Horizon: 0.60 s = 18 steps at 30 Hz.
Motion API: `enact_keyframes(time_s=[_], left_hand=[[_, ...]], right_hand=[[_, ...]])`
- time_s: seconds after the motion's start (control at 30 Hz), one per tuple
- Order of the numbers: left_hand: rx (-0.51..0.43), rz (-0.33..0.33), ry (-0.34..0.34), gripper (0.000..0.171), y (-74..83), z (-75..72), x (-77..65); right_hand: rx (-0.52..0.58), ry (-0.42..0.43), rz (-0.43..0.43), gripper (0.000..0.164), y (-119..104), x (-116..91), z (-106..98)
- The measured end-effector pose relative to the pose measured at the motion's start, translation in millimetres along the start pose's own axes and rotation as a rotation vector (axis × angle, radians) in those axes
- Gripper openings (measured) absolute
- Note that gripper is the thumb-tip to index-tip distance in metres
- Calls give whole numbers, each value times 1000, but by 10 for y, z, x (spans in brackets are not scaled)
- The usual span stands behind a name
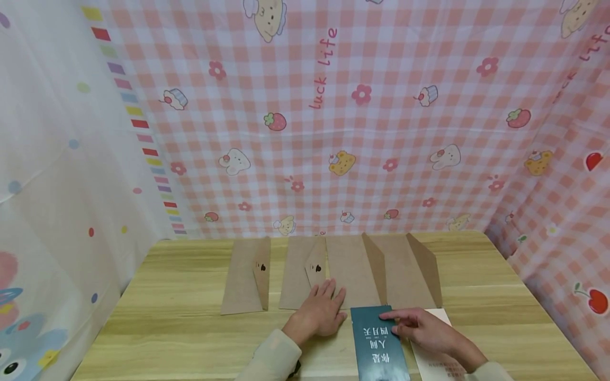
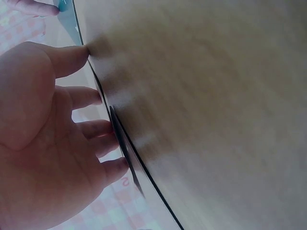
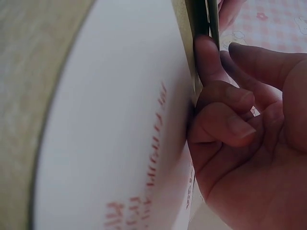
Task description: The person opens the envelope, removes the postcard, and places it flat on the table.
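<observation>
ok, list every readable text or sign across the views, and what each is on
"luck life": pink checked cloth; its repeat at right is partly cut off.
"你是 人间 四月天": teal card, upside down in head view; smaller print unreadable.
Cream sheet: reddish print, too blurred.
Leftmost envelope, envelope beside it: flap marks too small.

A wood-grain table (image 1: 157,323) bears four brown envelopes (image 1: 350,272), a teal card (image 1: 379,346) and a cream printed card (image 1: 431,365).
</observation>
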State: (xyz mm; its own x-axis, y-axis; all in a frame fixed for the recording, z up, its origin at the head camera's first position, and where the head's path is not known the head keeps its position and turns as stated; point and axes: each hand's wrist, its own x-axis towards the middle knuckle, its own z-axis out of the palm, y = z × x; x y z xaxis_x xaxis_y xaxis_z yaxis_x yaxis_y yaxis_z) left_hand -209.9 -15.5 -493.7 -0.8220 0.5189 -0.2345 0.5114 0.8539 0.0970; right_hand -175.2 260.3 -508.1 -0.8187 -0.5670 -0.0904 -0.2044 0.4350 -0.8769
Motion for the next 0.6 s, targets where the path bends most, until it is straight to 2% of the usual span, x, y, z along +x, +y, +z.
enact_keyframes(time_s=[0.23, 0.6], left_hand=[[-20, 1, -8, 60, 0, 19, 12], [-33, -2, -14, 59, -5, 9, 6]], right_hand=[[-24, 7, -5, 33, -1, 2, 7], [5, -27, -5, 36, -15, 3, -6]])
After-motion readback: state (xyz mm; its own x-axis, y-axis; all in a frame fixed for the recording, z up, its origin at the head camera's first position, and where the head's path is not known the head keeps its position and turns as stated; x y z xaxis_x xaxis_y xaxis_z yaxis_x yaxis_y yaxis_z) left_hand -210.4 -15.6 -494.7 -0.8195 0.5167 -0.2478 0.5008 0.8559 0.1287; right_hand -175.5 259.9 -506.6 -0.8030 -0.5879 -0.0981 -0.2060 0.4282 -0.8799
